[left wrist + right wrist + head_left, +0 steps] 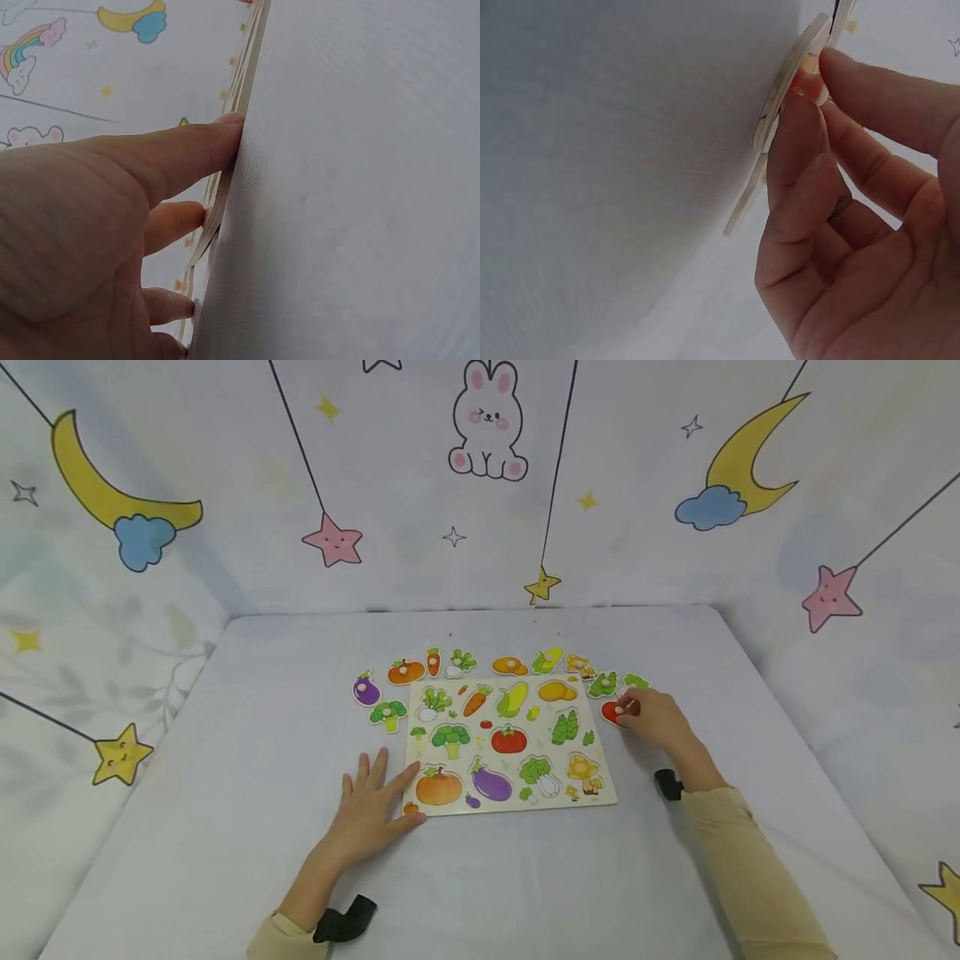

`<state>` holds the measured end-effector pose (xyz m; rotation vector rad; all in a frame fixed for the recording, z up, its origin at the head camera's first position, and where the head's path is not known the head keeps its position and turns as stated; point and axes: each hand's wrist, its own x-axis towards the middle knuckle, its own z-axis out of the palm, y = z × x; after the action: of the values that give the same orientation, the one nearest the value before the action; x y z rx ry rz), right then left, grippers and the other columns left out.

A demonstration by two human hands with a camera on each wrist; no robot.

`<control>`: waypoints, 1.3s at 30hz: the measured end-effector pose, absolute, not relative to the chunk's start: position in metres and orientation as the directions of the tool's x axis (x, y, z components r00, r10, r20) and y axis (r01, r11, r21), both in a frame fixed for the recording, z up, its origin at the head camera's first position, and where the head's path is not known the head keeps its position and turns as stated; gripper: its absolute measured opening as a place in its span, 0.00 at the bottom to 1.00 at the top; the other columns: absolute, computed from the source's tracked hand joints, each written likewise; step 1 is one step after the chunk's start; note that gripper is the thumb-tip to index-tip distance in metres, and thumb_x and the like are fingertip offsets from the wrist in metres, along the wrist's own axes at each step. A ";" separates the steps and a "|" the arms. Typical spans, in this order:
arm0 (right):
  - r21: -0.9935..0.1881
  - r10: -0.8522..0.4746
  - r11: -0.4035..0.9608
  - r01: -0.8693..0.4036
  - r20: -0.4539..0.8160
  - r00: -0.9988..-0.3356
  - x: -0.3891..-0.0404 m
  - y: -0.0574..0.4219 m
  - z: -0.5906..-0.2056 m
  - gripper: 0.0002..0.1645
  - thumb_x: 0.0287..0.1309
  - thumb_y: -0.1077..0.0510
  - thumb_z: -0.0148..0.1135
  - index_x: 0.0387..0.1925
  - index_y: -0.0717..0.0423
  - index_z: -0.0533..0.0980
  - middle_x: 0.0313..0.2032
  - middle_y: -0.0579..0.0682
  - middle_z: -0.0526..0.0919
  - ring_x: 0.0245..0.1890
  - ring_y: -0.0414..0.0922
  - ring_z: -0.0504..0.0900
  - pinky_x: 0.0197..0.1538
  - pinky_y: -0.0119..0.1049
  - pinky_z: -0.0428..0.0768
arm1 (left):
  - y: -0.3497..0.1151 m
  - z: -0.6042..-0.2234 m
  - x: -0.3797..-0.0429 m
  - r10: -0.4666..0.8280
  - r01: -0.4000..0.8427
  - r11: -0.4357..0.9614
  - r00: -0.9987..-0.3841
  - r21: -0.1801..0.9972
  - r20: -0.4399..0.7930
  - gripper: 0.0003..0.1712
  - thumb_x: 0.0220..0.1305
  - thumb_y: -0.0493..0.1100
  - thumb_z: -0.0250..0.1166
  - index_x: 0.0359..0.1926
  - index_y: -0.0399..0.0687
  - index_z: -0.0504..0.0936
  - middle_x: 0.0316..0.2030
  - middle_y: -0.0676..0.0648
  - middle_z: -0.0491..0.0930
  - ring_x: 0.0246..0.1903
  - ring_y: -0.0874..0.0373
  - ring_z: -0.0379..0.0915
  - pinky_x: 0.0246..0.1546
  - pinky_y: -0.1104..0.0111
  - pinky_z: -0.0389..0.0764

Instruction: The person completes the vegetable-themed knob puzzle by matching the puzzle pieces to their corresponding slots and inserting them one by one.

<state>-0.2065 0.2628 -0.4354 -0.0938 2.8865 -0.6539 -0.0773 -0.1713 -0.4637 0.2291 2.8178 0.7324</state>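
A wooden puzzle board [480, 814] printed with vegetables lies on the white table. My left hand [367, 817], its fingers spread, rests at the board's lower left corner; thumb and index finger touch its edge. In the left wrist view the thumb [187, 150] presses along that edge. Just right of the board, my right hand [658, 718] pinches the knob of a red tomato puzzle piece [611, 712]. The right wrist view shows this piece [789, 86] tilted edge-on, its knob between thumb and fingers.
Loose pieces surround the board's top: an eggplant [367, 690], broccoli [387, 716], pumpkin [406, 672], carrot [433, 662], radish [459, 665], potato [510, 666], corn [547, 660], mushroom [578, 665] and green pieces [603, 684] close to my right hand. A patterned cloth wall stands behind.
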 end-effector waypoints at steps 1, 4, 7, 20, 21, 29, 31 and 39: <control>-0.436 -0.100 0.900 -0.019 -0.164 -0.981 -0.207 0.263 -0.435 0.14 0.60 0.59 0.63 0.45 0.63 0.78 0.37 0.60 0.81 0.34 0.51 0.76 0.34 0.38 0.74 | -0.171 -0.464 -0.077 0.205 0.095 0.864 -0.963 0.494 -0.173 0.43 0.58 0.59 0.69 0.72 0.58 0.65 0.76 0.33 0.40 0.74 0.29 0.25 0.67 0.32 0.32; -0.440 -0.097 0.898 -0.017 -0.160 -0.982 -0.209 0.262 -0.435 0.11 0.60 0.61 0.63 0.43 0.64 0.78 0.35 0.59 0.81 0.33 0.50 0.76 0.33 0.37 0.73 | -0.171 -0.464 -0.077 0.209 0.100 0.865 -0.963 0.492 -0.171 0.43 0.58 0.59 0.69 0.72 0.57 0.66 0.76 0.32 0.40 0.74 0.28 0.26 0.66 0.32 0.32; -0.447 -0.093 0.894 -0.011 -0.161 -0.982 -0.212 0.262 -0.436 0.10 0.61 0.61 0.62 0.40 0.65 0.78 0.34 0.58 0.80 0.32 0.49 0.75 0.32 0.35 0.73 | -0.172 -0.464 -0.076 0.212 0.104 0.864 -0.963 0.493 -0.168 0.43 0.58 0.59 0.69 0.72 0.57 0.66 0.76 0.32 0.40 0.74 0.28 0.26 0.66 0.31 0.33; -0.528 0.009 0.838 0.137 -0.238 -0.971 -0.221 0.262 -0.437 0.11 0.59 0.56 0.64 0.39 0.60 0.79 0.36 0.57 0.81 0.34 0.49 0.76 0.31 0.33 0.71 | -0.172 -0.461 -0.075 0.207 0.100 0.863 -0.964 0.496 -0.167 0.43 0.58 0.59 0.68 0.72 0.56 0.65 0.76 0.31 0.40 0.73 0.28 0.26 0.66 0.31 0.33; -0.531 0.014 0.835 0.143 -0.241 -0.971 -0.221 0.262 -0.437 0.11 0.59 0.56 0.65 0.39 0.60 0.79 0.36 0.57 0.81 0.34 0.48 0.76 0.31 0.33 0.72 | -0.172 -0.462 -0.075 0.208 0.100 0.861 -0.964 0.499 -0.165 0.43 0.58 0.59 0.68 0.72 0.56 0.65 0.76 0.31 0.41 0.73 0.27 0.26 0.66 0.31 0.33; -0.552 0.049 0.813 0.185 -0.252 -0.967 -0.216 0.266 -0.432 0.16 0.58 0.56 0.65 0.43 0.63 0.80 0.45 0.63 0.82 0.37 0.49 0.77 0.33 0.33 0.73 | -0.171 -0.464 -0.075 0.212 0.099 0.855 -0.963 0.509 -0.169 0.43 0.58 0.59 0.68 0.72 0.56 0.66 0.76 0.31 0.41 0.74 0.28 0.26 0.66 0.31 0.32; -0.547 0.056 0.816 0.184 -0.243 -0.968 -0.214 0.266 -0.429 0.16 0.59 0.55 0.65 0.44 0.63 0.80 0.46 0.62 0.81 0.38 0.50 0.76 0.33 0.33 0.73 | -0.171 -0.463 -0.076 0.214 0.097 0.858 -0.960 0.505 -0.179 0.43 0.58 0.59 0.68 0.72 0.57 0.65 0.76 0.32 0.40 0.74 0.28 0.25 0.66 0.31 0.32; -0.579 -0.073 0.814 0.049 -0.185 -0.980 -0.209 0.227 -0.406 0.14 0.57 0.57 0.66 0.40 0.64 0.81 0.35 0.57 0.82 0.33 0.48 0.77 0.31 0.32 0.74 | -0.171 -0.462 -0.076 0.215 0.105 0.862 -0.962 0.496 -0.170 0.43 0.58 0.59 0.68 0.72 0.56 0.65 0.76 0.32 0.40 0.73 0.28 0.26 0.66 0.31 0.33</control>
<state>-0.2093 0.2273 -0.4059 -0.0194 2.7998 -0.9010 -0.0760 -0.1708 -0.4621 0.2455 2.8163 0.7312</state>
